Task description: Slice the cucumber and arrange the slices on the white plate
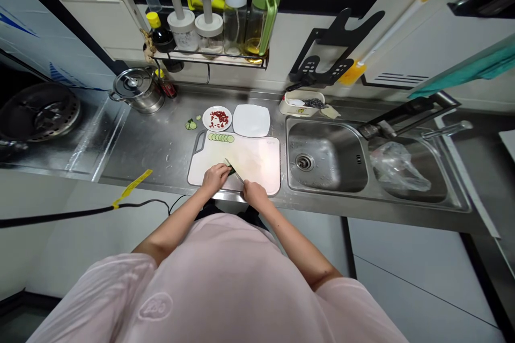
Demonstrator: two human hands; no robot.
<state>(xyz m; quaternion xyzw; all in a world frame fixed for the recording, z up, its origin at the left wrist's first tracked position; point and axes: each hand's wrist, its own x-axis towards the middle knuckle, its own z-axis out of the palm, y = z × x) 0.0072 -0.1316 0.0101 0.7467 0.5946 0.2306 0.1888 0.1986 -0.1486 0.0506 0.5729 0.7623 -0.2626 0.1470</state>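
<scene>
A white cutting board (257,158) lies on the steel counter in front of me. My right hand (254,193) is closed around the handle of a knife (236,172), whose blade slants up and left over the board. Beside the blade, my left hand (217,176) has its fingers bent and pressed on a dark green piece of cucumber (232,171), mostly hidden under them. Along the board's upper left edge runs a row of thin cucumber slices (221,138). Behind the board are a plate of chopped red pieces (218,118) and a white square plate (251,120).
Cucumber scraps (190,124) lie left of the plates. A lidded steel pot (137,91) and a wok (38,112) stand further left. To the right is a double sink (328,155) with a plastic bag (398,166). A rack (209,58) above holds bottles and jars.
</scene>
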